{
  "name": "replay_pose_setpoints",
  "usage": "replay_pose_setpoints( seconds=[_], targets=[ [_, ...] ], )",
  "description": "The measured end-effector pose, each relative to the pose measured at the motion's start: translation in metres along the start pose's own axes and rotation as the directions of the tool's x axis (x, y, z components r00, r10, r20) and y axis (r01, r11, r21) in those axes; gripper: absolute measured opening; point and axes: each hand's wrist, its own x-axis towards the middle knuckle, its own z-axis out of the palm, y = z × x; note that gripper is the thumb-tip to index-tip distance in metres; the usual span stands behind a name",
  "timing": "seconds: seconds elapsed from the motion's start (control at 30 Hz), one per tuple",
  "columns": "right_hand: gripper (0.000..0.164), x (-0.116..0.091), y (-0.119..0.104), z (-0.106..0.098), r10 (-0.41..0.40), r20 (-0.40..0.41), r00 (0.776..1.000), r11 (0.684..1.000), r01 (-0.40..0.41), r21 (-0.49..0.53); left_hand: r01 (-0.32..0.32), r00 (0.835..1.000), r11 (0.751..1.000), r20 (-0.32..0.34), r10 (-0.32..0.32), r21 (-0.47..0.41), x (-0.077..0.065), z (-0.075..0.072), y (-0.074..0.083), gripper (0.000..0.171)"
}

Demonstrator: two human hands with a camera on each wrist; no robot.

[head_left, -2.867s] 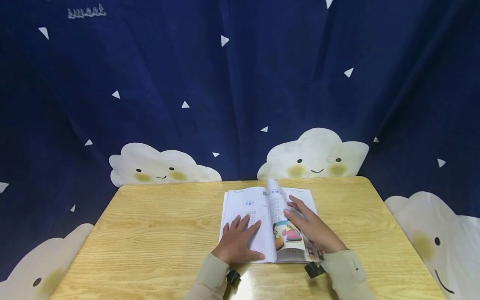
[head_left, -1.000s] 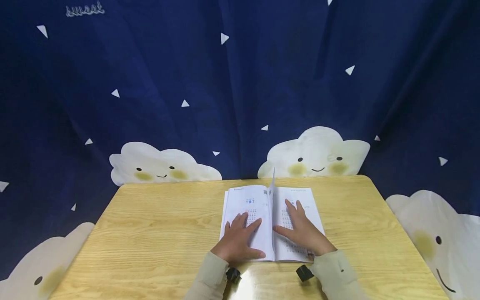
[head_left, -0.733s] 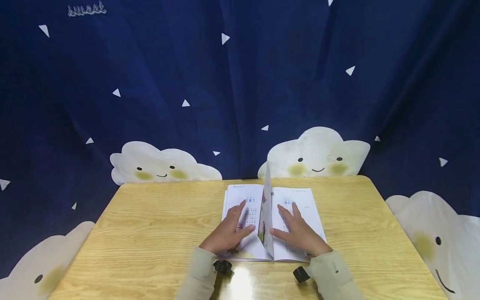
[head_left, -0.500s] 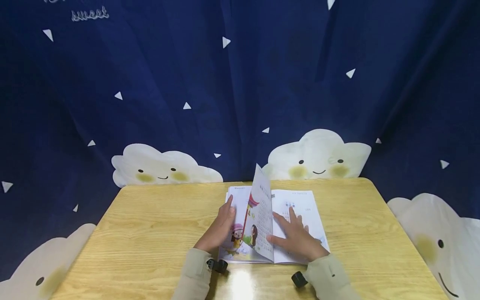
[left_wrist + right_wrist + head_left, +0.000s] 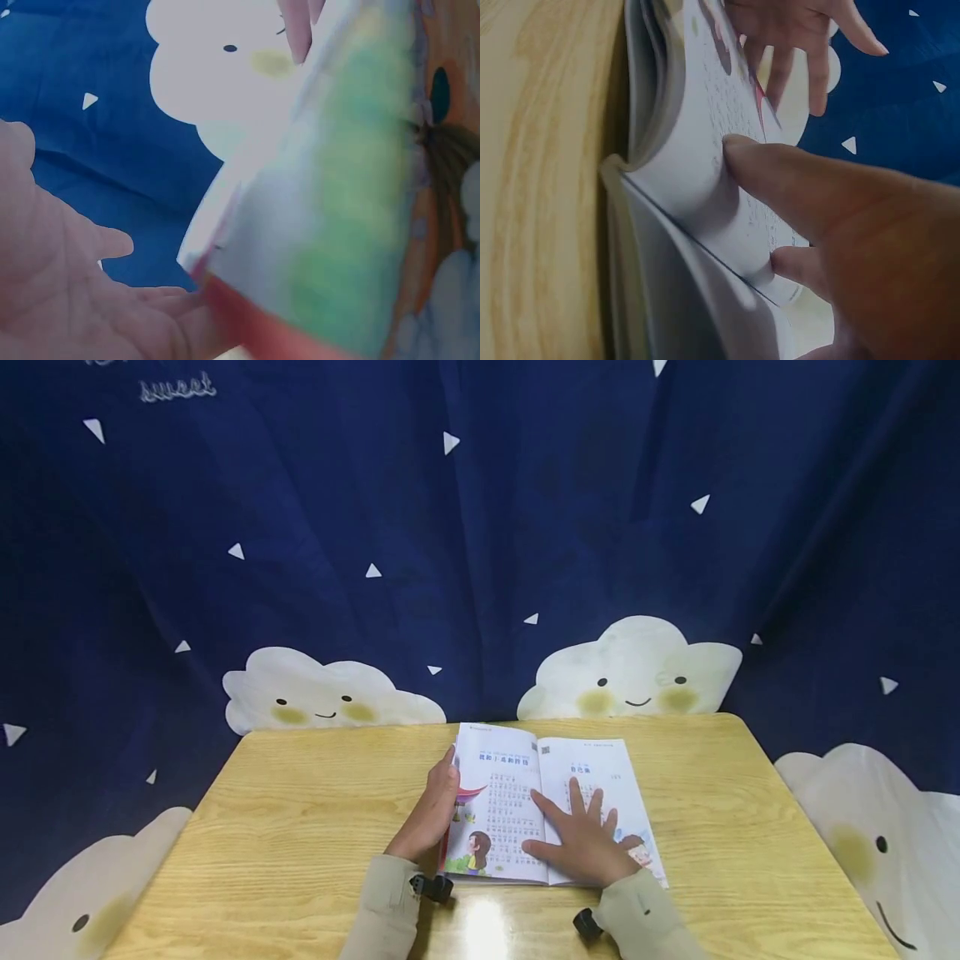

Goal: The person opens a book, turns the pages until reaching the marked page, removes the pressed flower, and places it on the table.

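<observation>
An open picture book [image 5: 517, 785] lies on the table, with printed text and a cartoon child on its left page. My left hand [image 5: 429, 806] is at the left edge of that page, palm turned toward it. In the left wrist view the left hand's fingers [image 5: 165, 322] are loosely extended beside the blurred page edge [image 5: 262, 225]. My right hand [image 5: 588, 847] rests spread on the right page. Its thumb and index finger reach across the spine onto the left page, and the right wrist view shows the thumb [image 5: 780, 172] pressing near the fold.
The light wooden table [image 5: 315, 810] extends on both sides of the book. Behind it hangs a dark blue curtain [image 5: 337, 485] with white triangles and smiling clouds. A black wrist camera [image 5: 432, 888] is strapped by the left cuff and another [image 5: 587, 925] by the right.
A page that stood up at the spine has turned over to the left. My left hand moved from the left page to its outer edge; my right hand came down flat by the spine.
</observation>
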Motion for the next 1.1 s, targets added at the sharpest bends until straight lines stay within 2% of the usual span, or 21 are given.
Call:
replay_pose_setpoints(
  seconds=[0.43,0.6,0.7,0.8,0.9,1.1],
  targets=[
    [0.077,0.001,-0.005,0.005,0.001,-0.053,0.999,0.995,-0.006,-0.103,0.003,1.0,0.983,-0.011,-0.001,0.183,-0.004,-0.001,0.011,0.068],
    [0.077,0.001,-0.006,0.005,0.003,-0.052,0.999,0.991,-0.01,-0.136,-0.046,0.998,0.964,0.046,0.035,0.263,-0.007,0.003,0.014,0.087],
    [0.077,0.001,-0.006,0.006,0.004,-0.05,0.999,0.989,-0.011,-0.146,-0.112,0.988,0.936,0.135,0.07,0.335,-0.009,0.008,0.015,0.097],
    [0.077,0.001,-0.005,0.006,-0.001,-0.055,0.999,0.989,-0.007,-0.146,-0.2,0.965,0.894,0.239,0.109,0.4,-0.01,0.015,0.015,0.103],
    [0.077,0.0,-0.005,0.005,-0.005,-0.058,0.998,0.99,-0.003,-0.144,-0.251,0.944,0.851,0.312,0.109,0.461,-0.012,0.021,0.015,0.105],
    [0.076,0.0,-0.005,0.004,-0.002,-0.046,0.999,0.992,-0.004,-0.127,-0.239,0.936,0.795,0.35,0.036,0.558,-0.016,0.03,0.015,0.098]
  ],
)
